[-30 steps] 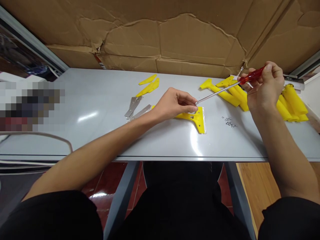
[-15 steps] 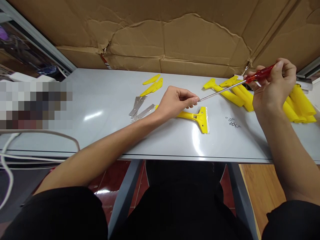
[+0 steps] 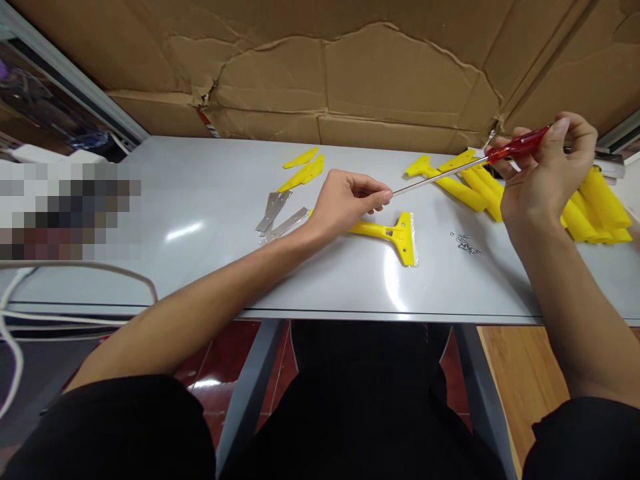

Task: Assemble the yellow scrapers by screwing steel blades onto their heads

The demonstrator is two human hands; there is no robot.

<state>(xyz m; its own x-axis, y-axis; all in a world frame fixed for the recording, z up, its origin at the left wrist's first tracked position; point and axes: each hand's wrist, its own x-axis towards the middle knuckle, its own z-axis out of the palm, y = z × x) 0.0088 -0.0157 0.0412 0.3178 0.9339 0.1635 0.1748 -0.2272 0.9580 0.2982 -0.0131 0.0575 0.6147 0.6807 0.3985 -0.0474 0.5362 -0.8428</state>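
Note:
A screwdriver (image 3: 517,147) with a clear red handle and long steel shaft slants down to the left. My right hand (image 3: 547,170) is closed around its handle at the right. At the other end, my left hand (image 3: 347,200) pinches the tip between thumb and fingers; whether a small screw is there too is hidden. Just below my left hand lies a yellow scraper (image 3: 405,240) with a clear-covered blade edge, its handle partly behind my hand and wrist. A little pile of small screws (image 3: 466,245) sits on the table right of the scraper.
Yellow scraper handles (image 3: 453,190) lie at the back right, with more yellow handles (image 3: 597,207) behind my right wrist. Two yellow cover pieces (image 3: 303,175) and several metal blades (image 3: 273,212) are on the left. Cardboard (image 3: 270,73) walls the table's back; a cable (image 3: 100,267) crosses its left side.
The screwdriver and both hands stay almost in place, with my left fingertips slightly farther left. The view has shifted a little. Scraper, screws and blades lie as before.

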